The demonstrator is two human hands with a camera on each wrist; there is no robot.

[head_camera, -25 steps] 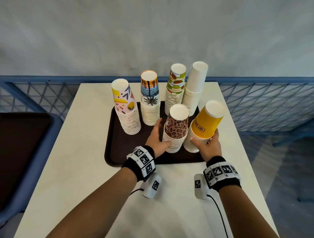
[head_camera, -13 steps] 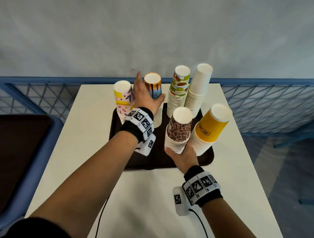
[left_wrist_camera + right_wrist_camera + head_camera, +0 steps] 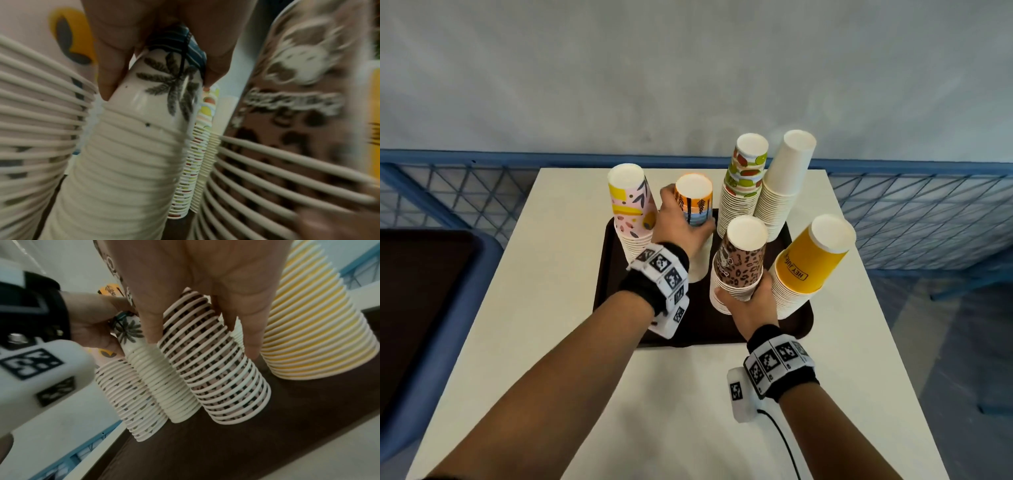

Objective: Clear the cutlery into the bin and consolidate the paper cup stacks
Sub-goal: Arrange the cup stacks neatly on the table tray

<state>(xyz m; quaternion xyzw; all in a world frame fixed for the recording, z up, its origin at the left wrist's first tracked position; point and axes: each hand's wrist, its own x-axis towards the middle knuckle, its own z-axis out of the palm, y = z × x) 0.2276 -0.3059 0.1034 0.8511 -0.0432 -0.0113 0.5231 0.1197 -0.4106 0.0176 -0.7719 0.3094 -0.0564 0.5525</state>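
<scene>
Cup stacks, six of them, stand upside down on the dark tray at the far end of the white tabletop: a pink patterned stack, a palm-print stack, a fruit-print stack, a plain white stack, a leopard-print stack and a yellow stack.

The left hand is wrapped around the upper cups of the palm-print stack, fingers on one side and thumb on the other, as the left wrist view confirms. The right hand grips the lower part of the leopard-print stack, fingers curled round its rims; the yellow stack leans just beside it.

No cutlery shows on the tray or the tabletop, so that part looks finished, though the bin's contents cannot be seen; a dark blue-rimmed container sits to the left. Consolidation seems barely begun: six separate stacks are left. Judging by the two grips, the palm-print and leopard-print stacks may be the first pair to be joined.
</scene>
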